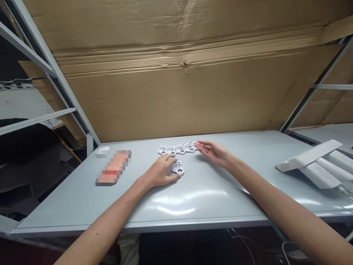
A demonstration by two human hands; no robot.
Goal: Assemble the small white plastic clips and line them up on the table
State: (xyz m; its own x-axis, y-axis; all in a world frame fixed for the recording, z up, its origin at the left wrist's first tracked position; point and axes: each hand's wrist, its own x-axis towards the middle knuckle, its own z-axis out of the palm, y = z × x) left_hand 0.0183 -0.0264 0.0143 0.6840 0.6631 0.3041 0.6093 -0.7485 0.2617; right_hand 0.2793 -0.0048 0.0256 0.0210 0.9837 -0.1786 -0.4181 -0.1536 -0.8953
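Note:
My left hand [161,171] rests on the table with thumb and fingers curved around a single white plastic part [178,168], which has a large round hole and smaller cut-outs. Behind it, similar white plastic parts [180,149] lie side by side in a row. My right hand [213,152] is at the row's right end, its fingertips close together and partly covering the last part there. Something small and red [200,141] shows at those fingertips; its kind is too small to tell.
On the left lies a blurred orange-red object [114,167] beside a small white item [103,151]. White foam-like pieces [317,162] are stacked at the right. A cardboard wall [176,103] stands behind the grey table [220,202], with metal frame bars [63,84] at the side.

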